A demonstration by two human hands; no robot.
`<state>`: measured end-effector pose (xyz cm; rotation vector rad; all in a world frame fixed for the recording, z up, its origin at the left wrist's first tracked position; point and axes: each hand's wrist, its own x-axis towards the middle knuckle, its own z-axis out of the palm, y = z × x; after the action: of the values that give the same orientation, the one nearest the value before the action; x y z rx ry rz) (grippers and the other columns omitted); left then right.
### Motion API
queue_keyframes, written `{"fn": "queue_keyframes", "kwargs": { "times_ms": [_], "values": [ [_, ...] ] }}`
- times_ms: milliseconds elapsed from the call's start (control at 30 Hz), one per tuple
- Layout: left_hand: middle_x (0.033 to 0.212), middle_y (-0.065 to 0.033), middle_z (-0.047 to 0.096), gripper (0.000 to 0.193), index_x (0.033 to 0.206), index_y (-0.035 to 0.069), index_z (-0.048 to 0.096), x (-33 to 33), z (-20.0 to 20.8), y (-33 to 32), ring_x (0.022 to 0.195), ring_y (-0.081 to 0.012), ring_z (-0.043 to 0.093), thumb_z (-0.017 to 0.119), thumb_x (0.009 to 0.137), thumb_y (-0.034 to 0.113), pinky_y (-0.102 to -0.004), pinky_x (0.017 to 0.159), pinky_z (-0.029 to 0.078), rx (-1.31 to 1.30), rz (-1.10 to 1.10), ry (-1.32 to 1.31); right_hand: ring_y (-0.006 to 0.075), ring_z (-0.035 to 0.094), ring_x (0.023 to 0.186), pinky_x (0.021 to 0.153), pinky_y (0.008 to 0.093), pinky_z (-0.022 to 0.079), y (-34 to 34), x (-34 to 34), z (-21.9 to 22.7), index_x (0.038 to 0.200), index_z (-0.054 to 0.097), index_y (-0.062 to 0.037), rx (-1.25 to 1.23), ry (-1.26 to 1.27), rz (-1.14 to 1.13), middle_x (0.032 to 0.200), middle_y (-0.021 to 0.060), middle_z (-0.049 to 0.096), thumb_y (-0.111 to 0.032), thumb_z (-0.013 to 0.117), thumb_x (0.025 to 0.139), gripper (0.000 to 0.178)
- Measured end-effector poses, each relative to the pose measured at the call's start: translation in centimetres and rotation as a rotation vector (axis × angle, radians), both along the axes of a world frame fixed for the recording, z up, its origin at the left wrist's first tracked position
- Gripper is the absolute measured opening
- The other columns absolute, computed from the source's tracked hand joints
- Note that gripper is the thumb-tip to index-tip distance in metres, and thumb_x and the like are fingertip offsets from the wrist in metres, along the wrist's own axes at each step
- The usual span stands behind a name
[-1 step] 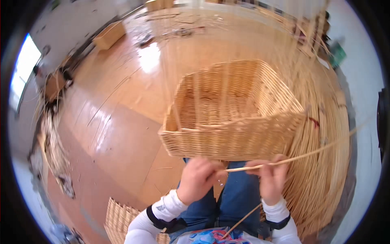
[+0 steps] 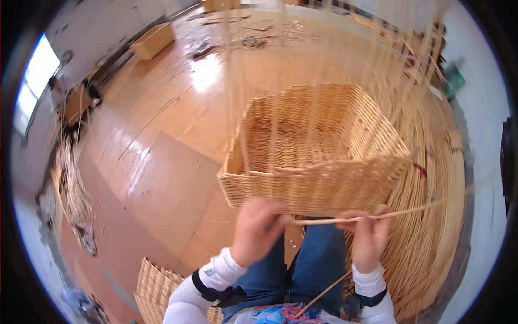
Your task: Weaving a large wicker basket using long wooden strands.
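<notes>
A pale wicker strand (image 2: 318,221) stretches level just in front of my knees. My left hand (image 2: 258,229) pinches its left end, with the fingers slightly blurred. My right hand (image 2: 369,237) grips it farther along, and the rest runs out to the right, blurring. Right beyond both hands sits a woven wicker basket (image 2: 313,186), its hollow facing up and its near wall closest to me. Several thin upright strands rise blurred from the basket's near side. Another strand (image 2: 324,291) lies slantwise over my lap.
A thick heap of loose strands (image 2: 426,243) covers the floor at my right. A woven piece (image 2: 154,291) lies by my left side. More strands (image 2: 73,183) lie along the left wall. Farther off are a wooden box (image 2: 154,42) and a person (image 2: 56,89) beside a brown box (image 2: 78,102).
The basket and room appear shifted slightly right in the picture. My left hand has moved a little left and my right hand a little right. The strand lies more level.
</notes>
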<state>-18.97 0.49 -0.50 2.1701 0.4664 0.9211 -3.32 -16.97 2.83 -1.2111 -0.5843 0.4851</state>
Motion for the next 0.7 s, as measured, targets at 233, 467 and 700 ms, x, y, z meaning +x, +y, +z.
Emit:
{"fn": "queue_keyframes", "kwargs": {
  "times_ms": [233, 467, 700],
  "values": [
    [0.115, -0.0125, 0.063, 0.030, 0.108, 0.003, 0.063, -2.5, -2.9, 9.0, 0.111, -0.0311, 0.055, 0.073, 0.080, 0.005, -0.0391, 0.095, 0.045, 0.044, 0.440, 0.027, 0.0280, 0.067, 0.095, 0.076, 0.0364, 0.061, 6.1, 0.8, -3.0, 0.124, 0.029, -0.0083, 0.067, -0.128, -0.230, 0.104, 0.0245, 0.063, -0.011, 0.044, 0.102, 0.027],
    [0.123, -0.0114, 0.063, 0.033, 0.110, 0.004, 0.063, -2.4, -6.1, 10.0, 0.113, -0.0301, 0.056, 0.075, 0.079, 0.003, -0.0388, 0.097, 0.046, -0.009, 0.299, -0.012, 0.0288, 0.065, 0.101, 0.085, 0.0383, 0.059, 7.3, 0.2, -4.4, 0.128, 0.030, -0.0085, 0.075, -0.109, -0.310, 0.114, 0.0251, 0.059, -0.008, 0.041, 0.102, 0.027],
    [0.126, -0.0161, 0.061, 0.040, 0.115, 0.003, 0.062, -2.9, -7.6, 10.8, 0.112, -0.0262, 0.059, 0.076, 0.078, -0.001, -0.0354, 0.095, 0.048, -0.314, 0.256, -0.223, 0.0289, 0.065, 0.101, 0.085, 0.0385, 0.057, 8.5, 1.8, -5.0, 0.128, 0.031, -0.0091, 0.028, 0.131, -0.153, 0.112, 0.0244, 0.061, -0.013, 0.044, 0.103, 0.028]
  ]
}}
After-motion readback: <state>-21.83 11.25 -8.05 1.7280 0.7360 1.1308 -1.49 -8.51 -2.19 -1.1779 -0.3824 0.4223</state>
